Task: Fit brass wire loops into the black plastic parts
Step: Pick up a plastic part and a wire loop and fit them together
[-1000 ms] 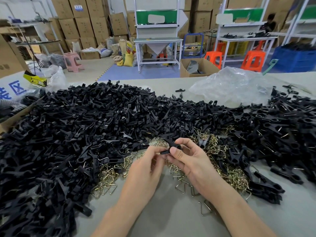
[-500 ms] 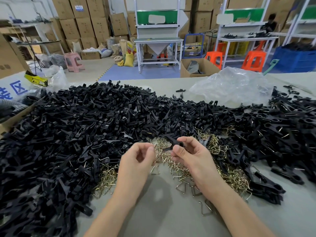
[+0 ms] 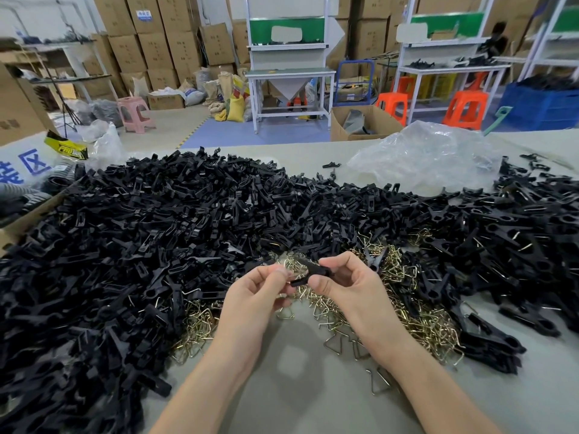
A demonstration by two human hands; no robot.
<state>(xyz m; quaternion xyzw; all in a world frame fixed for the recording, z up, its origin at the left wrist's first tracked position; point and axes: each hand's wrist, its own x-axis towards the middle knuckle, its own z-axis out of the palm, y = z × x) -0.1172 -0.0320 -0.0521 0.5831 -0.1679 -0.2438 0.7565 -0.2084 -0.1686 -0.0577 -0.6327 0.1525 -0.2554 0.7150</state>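
A black plastic part is held above the table, between the two hands, just over the near edge of the brass wire loops. It is gripped by the right hand, with thumb and forefinger closed on its right end and the other fingers curled beneath. The left hand is raised beside it, its fingers curled and its thumb and forefinger pressed together right at the part's left end. Whether a loop or the part itself is pinched there cannot be told, since the fingertips are blurred.

The loops are scattered in a loose golden heap on the grey tabletop, under and to either side of the hands, with a few lying singly nearer the camera. They are ringed by a large heap of black parts, which is spread from the left edge across the back to the right edge. Among the parts on the right, glints of metal wire are seen.

A crumpled clear plastic bag is laid on the far right of the table. Beyond the table, a white workbench, a pink stool, orange stools and stacked cardboard boxes are seen
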